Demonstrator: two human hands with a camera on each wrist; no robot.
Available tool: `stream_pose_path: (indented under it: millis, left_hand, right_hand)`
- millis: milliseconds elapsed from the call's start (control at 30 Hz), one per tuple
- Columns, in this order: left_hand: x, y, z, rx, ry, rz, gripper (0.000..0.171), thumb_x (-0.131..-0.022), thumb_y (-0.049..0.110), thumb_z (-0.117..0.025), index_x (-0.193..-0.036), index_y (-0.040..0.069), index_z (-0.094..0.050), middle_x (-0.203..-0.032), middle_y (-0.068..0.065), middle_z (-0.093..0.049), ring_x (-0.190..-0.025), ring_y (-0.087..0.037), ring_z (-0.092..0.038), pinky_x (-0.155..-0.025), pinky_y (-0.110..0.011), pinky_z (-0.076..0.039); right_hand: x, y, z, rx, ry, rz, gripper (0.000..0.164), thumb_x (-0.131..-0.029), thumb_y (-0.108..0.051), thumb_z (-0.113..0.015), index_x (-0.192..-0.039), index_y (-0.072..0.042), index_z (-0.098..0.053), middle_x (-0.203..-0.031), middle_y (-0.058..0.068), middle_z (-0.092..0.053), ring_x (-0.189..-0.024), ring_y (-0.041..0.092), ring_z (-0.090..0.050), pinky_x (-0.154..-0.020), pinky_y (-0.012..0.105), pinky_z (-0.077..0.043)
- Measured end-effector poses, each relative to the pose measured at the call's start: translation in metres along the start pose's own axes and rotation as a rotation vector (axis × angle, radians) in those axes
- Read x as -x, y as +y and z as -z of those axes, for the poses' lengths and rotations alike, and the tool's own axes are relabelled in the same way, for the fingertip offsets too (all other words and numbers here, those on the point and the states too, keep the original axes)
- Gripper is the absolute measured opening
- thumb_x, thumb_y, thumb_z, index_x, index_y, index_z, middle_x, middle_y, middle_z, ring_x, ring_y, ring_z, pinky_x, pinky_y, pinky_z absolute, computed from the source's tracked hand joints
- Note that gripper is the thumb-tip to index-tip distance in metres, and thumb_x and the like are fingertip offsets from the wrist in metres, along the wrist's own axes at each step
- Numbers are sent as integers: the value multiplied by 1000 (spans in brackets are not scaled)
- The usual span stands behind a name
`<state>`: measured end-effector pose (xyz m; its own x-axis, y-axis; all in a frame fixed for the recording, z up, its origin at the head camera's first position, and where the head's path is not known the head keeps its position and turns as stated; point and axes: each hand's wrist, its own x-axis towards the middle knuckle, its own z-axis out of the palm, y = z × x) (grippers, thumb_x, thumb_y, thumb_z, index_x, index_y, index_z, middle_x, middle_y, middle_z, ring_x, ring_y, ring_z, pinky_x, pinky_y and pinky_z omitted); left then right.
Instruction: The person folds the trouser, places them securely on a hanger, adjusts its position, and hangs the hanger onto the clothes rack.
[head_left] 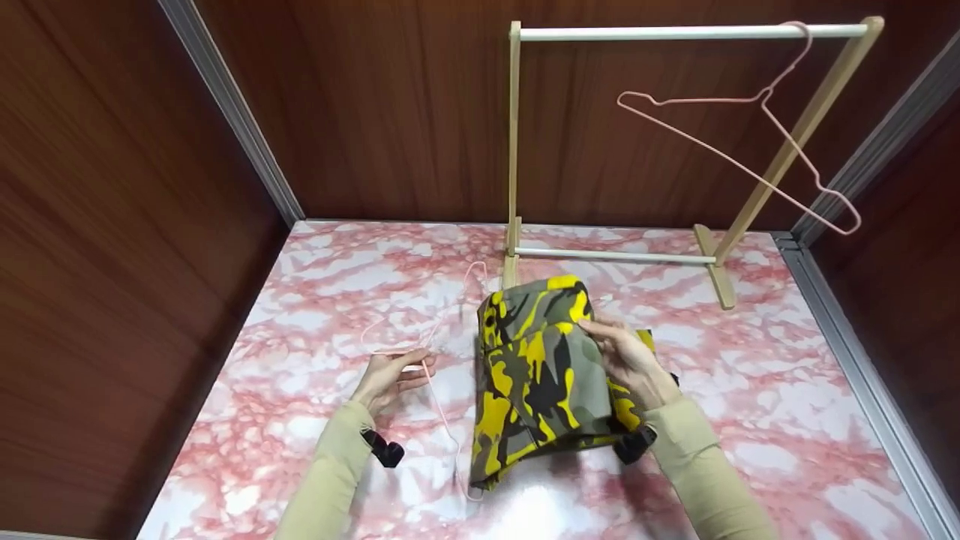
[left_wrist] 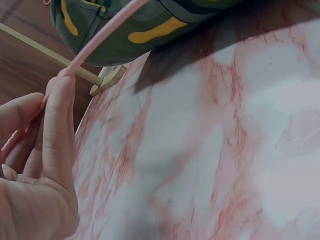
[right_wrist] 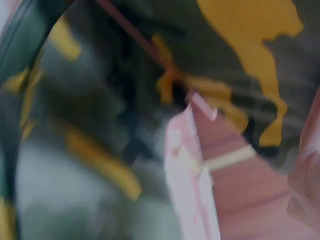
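My left hand [head_left: 394, 379] pinches a thin pink clothes hanger [head_left: 441, 405] between thumb and fingers, and the left wrist view shows its wire [left_wrist: 107, 30] running from the fingertips across to the cloth. My right hand [head_left: 622, 352] holds a yellow, grey and black camouflage garment [head_left: 540, 375] by its right side, thumb in front and fingers partly hidden behind. The garment stands up just right of the hanger, a wide band with a dark spot at its top. In the blurred right wrist view, cloth [right_wrist: 90, 100] fills most of the picture, crossed by a pink rod [right_wrist: 135, 37].
Behind stands a wooden garment rack [head_left: 514, 135] with white bars. Another pink hanger [head_left: 697, 142] hangs at the right of its top bar [head_left: 675, 33]. Brown wood-grain panels [head_left: 375, 112] surround the pink-and-white marbled table [head_left: 315, 315].
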<state>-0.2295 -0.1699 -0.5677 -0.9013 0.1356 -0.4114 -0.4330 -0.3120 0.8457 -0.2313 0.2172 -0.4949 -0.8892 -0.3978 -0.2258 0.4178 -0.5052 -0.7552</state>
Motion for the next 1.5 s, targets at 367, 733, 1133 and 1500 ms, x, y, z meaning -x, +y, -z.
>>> stream_pose_path:
  millis: [367, 733, 1133, 1500]
  left_hand:
    - [-2, -3, -3, -37, 40, -7, 40, -95, 9, -67, -126, -16, -60, -91, -11, -78, -74, -18, -76, -71, -28, -63]
    - [-5, -7, -9, -18, 67, -6, 40, -95, 7, -67, -126, -17, -58, -87, -9, -78, -75, -18, -76, -71, -28, -63]
    - [-6, -11, -1, 44, 75, 63, 30, -94, 7, -69, -119, -9, -65, -94, -12, -78, -83, -22, -77, -78, -30, -62]
    - [-3, -15, 0, 60, 46, 87, 23, -93, 9, -71, -112, -3, -71, -99, -16, -77, -85, -24, -77, -80, -31, -62]
  right_hand:
    - [1, 14, 54, 436, 184, -40, 5, -95, -7, -66, -93, -9, -69, -78, -3, -70, -60, 5, -59, -63, 23, -58]
    - [-1, 39, 69, 695, 315, -67, 13, -95, -8, -63, -104, 1, -58, -76, -4, -64, -70, 9, -66, -64, 27, -59]
    - [-20, 39, 65, 917, 406, -288, 65, -93, -43, -63, -139, -3, -43, -124, 16, -53, -94, 22, -59, -72, 33, -55]
    - [-42, 32, 59, 978, 466, -235, 75, -96, -63, -53, -135, 1, -49, -126, 17, -52, -116, 29, -53, -106, 51, -47]
